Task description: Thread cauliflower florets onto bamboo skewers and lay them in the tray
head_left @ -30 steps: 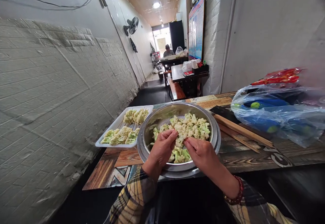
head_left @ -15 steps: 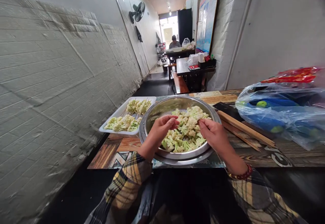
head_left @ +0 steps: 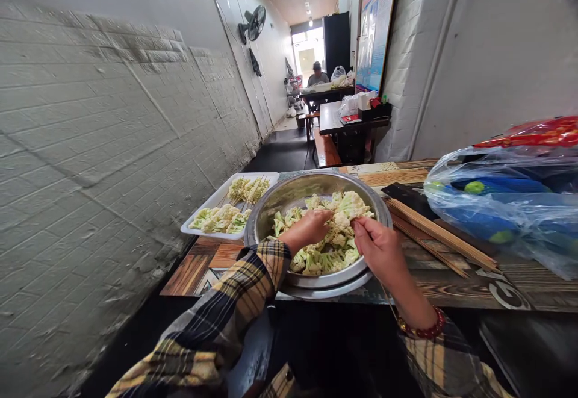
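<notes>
A steel bowl (head_left: 289, 190) full of cauliflower florets (head_left: 350, 204) sits on the table in front of me. My left hand (head_left: 309, 228) reaches into the bowl with fingers curled over the florets, pinching one. My right hand (head_left: 380, 245) is closed in a pinch at the bowl's right side; a thin bamboo skewer (head_left: 389, 300) runs down from it along my wrist. A red bead bracelet (head_left: 419, 329) circles that wrist.
A white tray (head_left: 195, 224) of skewered cauliflower lies left of the bowl by the brick wall. A bundle of bamboo skewers (head_left: 440, 235) and a plastic bag (head_left: 506, 205) lie at the right. Far down the room a person (head_left: 318, 75) sits at a table.
My left hand has pushed further right into the florets and my left sleeve has come into view. The right hand stays pinched near the bowl's right rim. The view has shifted slightly.
</notes>
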Tool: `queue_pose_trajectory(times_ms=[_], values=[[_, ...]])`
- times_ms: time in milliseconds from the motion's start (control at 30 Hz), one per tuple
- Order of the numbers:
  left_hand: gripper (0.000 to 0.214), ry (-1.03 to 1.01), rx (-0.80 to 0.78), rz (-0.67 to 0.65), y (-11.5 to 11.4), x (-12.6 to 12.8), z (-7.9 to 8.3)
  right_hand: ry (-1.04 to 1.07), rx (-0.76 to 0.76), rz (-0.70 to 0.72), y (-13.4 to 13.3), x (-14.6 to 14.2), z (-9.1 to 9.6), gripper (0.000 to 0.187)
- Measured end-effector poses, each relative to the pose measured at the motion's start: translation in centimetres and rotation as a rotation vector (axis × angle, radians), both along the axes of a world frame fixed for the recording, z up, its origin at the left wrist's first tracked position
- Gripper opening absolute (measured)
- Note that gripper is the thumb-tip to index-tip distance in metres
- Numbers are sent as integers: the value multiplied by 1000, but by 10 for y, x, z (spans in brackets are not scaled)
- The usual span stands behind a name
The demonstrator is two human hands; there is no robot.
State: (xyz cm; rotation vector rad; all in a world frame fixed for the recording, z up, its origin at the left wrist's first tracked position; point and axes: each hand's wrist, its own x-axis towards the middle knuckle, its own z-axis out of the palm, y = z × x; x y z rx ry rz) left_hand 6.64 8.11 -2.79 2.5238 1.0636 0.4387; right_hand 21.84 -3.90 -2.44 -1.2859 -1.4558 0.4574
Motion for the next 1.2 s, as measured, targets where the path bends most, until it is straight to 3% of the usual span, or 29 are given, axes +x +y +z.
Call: queue_pose_trajectory(times_ms=[267, 467, 533, 633, 700, 833, 933, 1067, 1200], values=[[16, -59, -50, 16, 0, -1, -1, 8, 26, 7, 0, 0, 3, 33], [6, -212, -96, 131, -1, -11, 22, 25, 30, 24, 3, 0, -1, 32], [12, -337, -199, 174, -7, -18, 33, 30, 28, 38, 3, 0, -2, 33], [24, -759, -567, 269, -25, -32, 45, 32, 22, 49, 3, 0, -5, 33], [31, -962, -711, 304, -40, -40, 47, 33, 12, 54, 3, 0, -6, 32], [45, -1118, -887, 314, -63, -50, 45, 5, -17, 67, 2, -1, -6, 31], [39, -1213, -964, 313, -71, -52, 39, -13, -26, 73, 1, -2, -5, 30], [32, -1378, -969, 360, -73, -51, 32, -11, -23, 80, 2, -3, -9, 32], [31, -1393, -950, 330, -74, -51, 29, -42, -55, 81, 2, -2, -12, 34]])
